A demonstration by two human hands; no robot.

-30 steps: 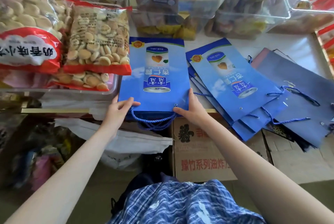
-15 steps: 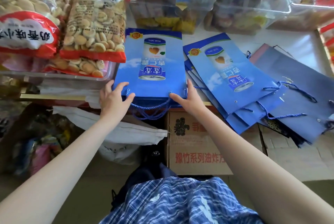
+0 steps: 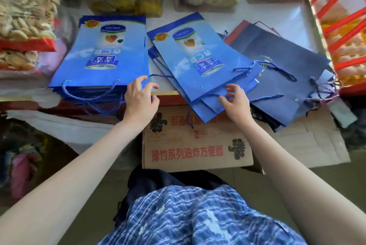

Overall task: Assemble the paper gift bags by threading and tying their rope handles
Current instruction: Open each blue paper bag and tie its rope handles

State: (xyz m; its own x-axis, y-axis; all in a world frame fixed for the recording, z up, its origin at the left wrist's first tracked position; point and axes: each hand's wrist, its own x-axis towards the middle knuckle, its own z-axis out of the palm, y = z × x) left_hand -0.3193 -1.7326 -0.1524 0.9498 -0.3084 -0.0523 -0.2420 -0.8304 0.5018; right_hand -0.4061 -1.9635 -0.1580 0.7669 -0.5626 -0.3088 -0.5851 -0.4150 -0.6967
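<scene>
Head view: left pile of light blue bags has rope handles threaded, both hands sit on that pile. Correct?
Not quite. Only the left hand is at the left pile, whose rope handles are threaded. The right hand reaches to the middle pile of bags. The head view shows this.

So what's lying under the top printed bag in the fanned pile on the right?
Under the top printed bag more blue bags fan out, only their edges and corners showing. A rope end pokes out near the right hand. Their count and printed faces are covered.
</scene>
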